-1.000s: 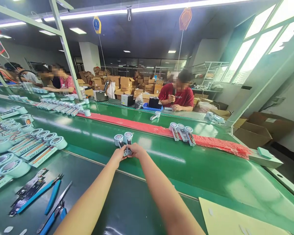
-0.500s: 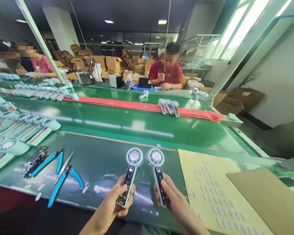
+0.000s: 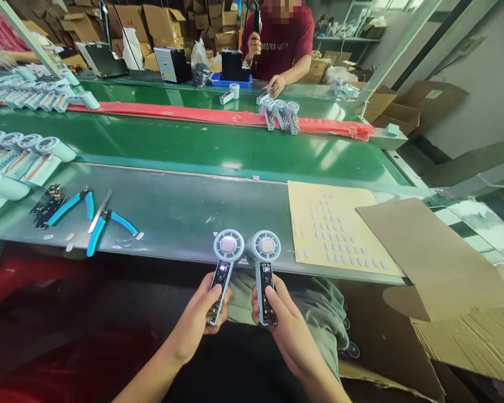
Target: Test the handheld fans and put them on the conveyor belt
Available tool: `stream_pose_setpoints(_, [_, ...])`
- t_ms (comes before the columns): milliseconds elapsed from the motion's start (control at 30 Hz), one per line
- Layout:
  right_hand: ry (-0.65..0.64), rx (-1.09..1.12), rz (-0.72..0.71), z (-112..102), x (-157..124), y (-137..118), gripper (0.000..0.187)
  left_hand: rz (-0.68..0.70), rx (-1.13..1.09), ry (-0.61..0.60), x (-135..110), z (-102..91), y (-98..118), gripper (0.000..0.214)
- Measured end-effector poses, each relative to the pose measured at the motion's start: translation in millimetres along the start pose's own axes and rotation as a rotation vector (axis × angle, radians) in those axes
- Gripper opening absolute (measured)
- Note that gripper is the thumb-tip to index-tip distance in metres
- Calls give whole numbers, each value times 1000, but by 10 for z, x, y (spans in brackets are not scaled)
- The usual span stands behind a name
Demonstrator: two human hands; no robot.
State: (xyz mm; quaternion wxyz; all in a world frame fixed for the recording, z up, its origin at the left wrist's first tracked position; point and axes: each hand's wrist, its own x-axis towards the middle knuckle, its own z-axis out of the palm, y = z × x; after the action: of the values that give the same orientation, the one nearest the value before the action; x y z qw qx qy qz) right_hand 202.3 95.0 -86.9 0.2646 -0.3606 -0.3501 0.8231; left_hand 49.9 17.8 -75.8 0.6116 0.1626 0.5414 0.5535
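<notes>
My left hand [image 3: 199, 316] grips the handle of a small white hand-held fan [image 3: 223, 263] with a round head and a lit display on its bare circuit board. My right hand [image 3: 285, 322] holds a second fan of the same kind [image 3: 265, 266], thumb on its handle. Both fans stand upright side by side, heads over the near edge of the dark table [image 3: 172, 212], in front of my lap.
Blue-handled pliers [image 3: 69, 204], cutters [image 3: 103, 224] and a circuit board [image 3: 46, 198] lie at left. A yellow sheet of small pads [image 3: 331, 224] and cardboard [image 3: 424, 252] lie at right. Beyond is a green conveyor belt [image 3: 218, 148] with more fans [image 3: 279, 112]; a person in red [image 3: 281, 39] works opposite.
Both hands picked two fans off the green belt and drew them back toward me. The fans' displays are now lit, and my view has tilted downward.
</notes>
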Motion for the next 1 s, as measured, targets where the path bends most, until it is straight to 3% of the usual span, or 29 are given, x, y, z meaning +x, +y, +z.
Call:
stream_pose_setpoints(233, [-80,170,-2,-7,-76,-17,23,9,65,5,-101,103,-92,22])
stream_pose_setpoints(500, [-138,285,31,-62,-112,-116,21,-1,81,2,-148,157,-148,23])
stream_pose_setpoints(1000, [-133,198,-13,-74,-105,-74,14,30,87,26,-160,185,-166,22])
